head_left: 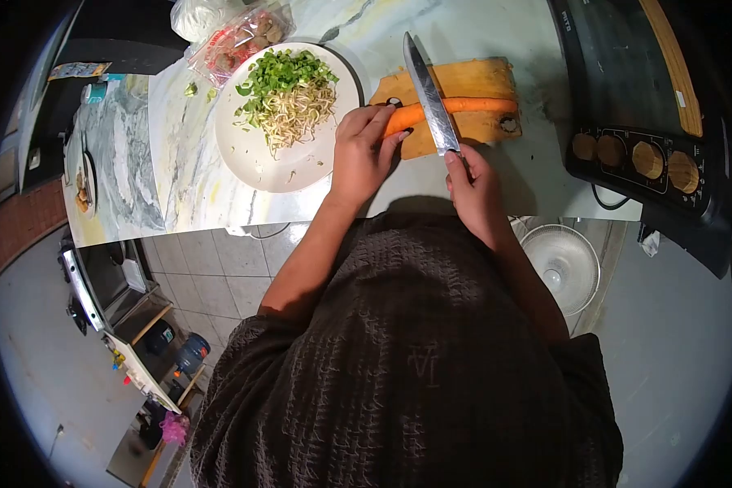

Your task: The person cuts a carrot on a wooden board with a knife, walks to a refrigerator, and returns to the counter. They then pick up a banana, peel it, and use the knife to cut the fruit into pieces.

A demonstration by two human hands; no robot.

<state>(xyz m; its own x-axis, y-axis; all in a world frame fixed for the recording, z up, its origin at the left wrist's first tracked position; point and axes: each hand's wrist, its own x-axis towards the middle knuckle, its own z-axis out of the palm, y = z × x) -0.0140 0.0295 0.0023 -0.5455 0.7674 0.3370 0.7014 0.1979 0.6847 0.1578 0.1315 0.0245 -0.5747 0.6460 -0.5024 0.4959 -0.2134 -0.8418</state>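
Observation:
A whole orange carrot lies lengthwise across a wooden cutting board. My left hand grips the carrot's left end, fingers wrapped over it. In my right hand is a kitchen knife, held by its handle, which my fingers mostly hide. Its long blade points away from me and crosses over the carrot near the middle. Left of the board, a white plate carries chopped green leaves on its far side and bean sprouts nearer me.
Behind the plate sit a clear plastic bag of brown round items and a white bag. A black oven with wooden knobs stands at the right of the marble-patterned counter. Below the counter's front edge is a standing fan.

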